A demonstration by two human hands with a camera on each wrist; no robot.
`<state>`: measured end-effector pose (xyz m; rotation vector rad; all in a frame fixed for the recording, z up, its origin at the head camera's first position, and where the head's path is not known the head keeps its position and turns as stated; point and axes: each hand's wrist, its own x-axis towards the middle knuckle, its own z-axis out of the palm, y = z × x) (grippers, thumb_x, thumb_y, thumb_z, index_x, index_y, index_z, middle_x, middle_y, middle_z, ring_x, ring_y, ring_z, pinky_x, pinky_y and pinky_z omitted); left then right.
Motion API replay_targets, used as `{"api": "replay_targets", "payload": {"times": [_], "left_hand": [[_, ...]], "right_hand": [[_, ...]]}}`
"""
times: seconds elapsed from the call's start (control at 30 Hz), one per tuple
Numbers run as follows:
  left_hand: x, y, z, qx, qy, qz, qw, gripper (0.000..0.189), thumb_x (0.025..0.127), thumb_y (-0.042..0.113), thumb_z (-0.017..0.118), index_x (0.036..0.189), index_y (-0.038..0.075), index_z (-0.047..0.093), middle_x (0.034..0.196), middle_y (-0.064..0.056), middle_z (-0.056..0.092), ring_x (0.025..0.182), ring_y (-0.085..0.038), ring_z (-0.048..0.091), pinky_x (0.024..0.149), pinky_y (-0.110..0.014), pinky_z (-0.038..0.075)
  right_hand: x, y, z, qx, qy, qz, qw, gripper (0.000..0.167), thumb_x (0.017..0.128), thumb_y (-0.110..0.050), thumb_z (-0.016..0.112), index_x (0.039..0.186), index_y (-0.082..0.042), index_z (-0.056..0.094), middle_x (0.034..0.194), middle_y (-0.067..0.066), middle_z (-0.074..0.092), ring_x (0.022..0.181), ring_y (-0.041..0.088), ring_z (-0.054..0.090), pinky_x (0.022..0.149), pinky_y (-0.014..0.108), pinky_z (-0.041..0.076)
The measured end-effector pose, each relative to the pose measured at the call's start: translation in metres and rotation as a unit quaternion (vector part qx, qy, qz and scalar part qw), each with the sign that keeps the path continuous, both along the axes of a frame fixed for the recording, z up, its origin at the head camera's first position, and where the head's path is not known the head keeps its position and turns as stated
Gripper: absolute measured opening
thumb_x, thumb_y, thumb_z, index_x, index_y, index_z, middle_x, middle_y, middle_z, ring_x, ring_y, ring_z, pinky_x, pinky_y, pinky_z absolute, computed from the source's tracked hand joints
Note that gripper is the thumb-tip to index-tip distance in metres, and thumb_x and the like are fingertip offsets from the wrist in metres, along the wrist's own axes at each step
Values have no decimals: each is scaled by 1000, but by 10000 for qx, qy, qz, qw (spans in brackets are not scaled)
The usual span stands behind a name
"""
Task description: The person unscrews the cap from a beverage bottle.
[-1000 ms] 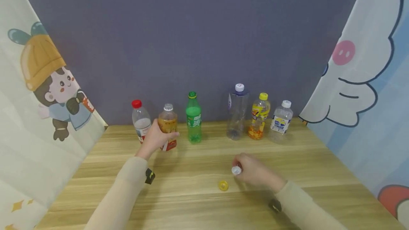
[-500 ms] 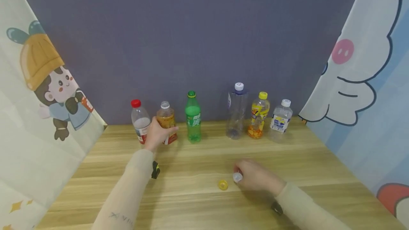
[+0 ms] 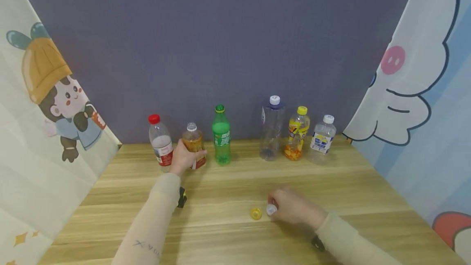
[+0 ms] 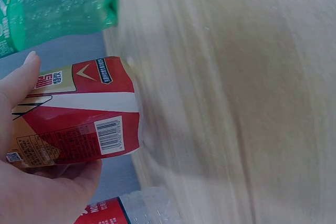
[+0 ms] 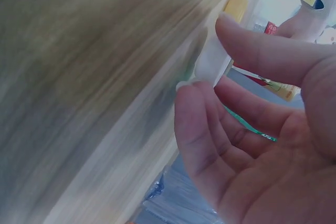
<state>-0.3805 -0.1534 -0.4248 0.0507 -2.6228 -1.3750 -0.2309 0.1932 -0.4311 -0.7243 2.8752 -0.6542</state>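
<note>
My left hand [image 3: 182, 157] grips a bottle with an amber and red label [image 3: 194, 143] in the back row, its thumb on one side and fingers round the other. In the left wrist view this bottle's red lower label [image 4: 79, 116] and barcode show, its base right at the tabletop. The bottle's neck has no coloured cap on it. Low over the front of the table, my right hand [image 3: 292, 207] pinches a white bottle cap [image 3: 271, 209] between thumb and fingertips. A yellow cap [image 3: 256, 213] lies on the wood just left of it.
A red-capped bottle [image 3: 162, 146] stands left of the held bottle, and a green bottle [image 3: 222, 138] right of it. Further right stand a tall clear bottle [image 3: 271, 134], a yellow-capped bottle [image 3: 297, 134] and a white-capped bottle [image 3: 322, 140]. A dark panel [image 3: 235, 44] rises behind.
The amber and red bottle has shifted slightly back and right with my left hand. My right hand has brought the white cap down and nearer to the yellow cap.
</note>
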Motion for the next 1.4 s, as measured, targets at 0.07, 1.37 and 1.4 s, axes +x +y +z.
{"api": "replay_targets", "payload": {"times": [0.07, 1.37, 1.4], "left_hand": [[1, 1, -1, -36, -17, 17, 10000, 83, 82, 35, 85, 139, -2, 39, 131, -25, 58, 123, -42, 56, 106, -54, 43], [26, 0, 10, -370, -807, -276, 9957, 67, 85, 38, 81, 126, -9, 57, 125, -28, 64, 114, -39, 62, 97, -53, 49], [30, -2, 12, -563, -878, -423, 9936, 65, 86, 37, 80, 126, -9, 60, 124, -28, 65, 113, -40, 63, 95, -54, 49]], "right_hand": [[1, -1, -1, -17, -42, -21, 10000, 28, 68, -10, 87, 81, -13, 63, 75, -4, 58, 69, 13, 51, 63, 32, 46], [4, -4, -9, -17, -140, 45, 9999, 26, 74, -20, 87, 85, -13, 65, 79, -6, 58, 70, 10, 51, 63, 30, 46], [4, -3, -10, -26, -124, 59, 9999, 26, 74, -20, 87, 85, -13, 65, 79, -6, 58, 70, 9, 51, 63, 29, 46]]}}
